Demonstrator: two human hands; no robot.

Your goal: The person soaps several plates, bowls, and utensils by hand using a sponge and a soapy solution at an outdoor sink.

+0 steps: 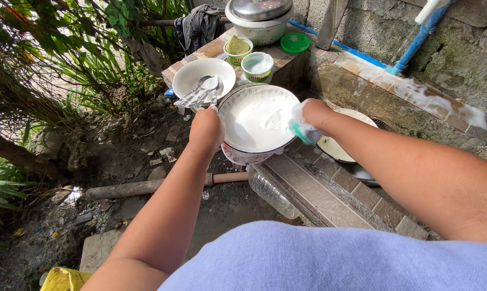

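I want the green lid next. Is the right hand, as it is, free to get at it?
Probably not right away: the right hand is shut on a soapy sponge against the plate. The green lid itself lies uncovered beyond.

Bright daylight, hard shadows, glare, sharp focus

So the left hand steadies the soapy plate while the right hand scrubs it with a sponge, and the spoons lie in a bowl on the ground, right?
Not quite. The head view shows the spoons in a white bowl on the tiled ledge, not on the ground. The left hand does steady the soapy plate while the right hand scrubs with the sponge.
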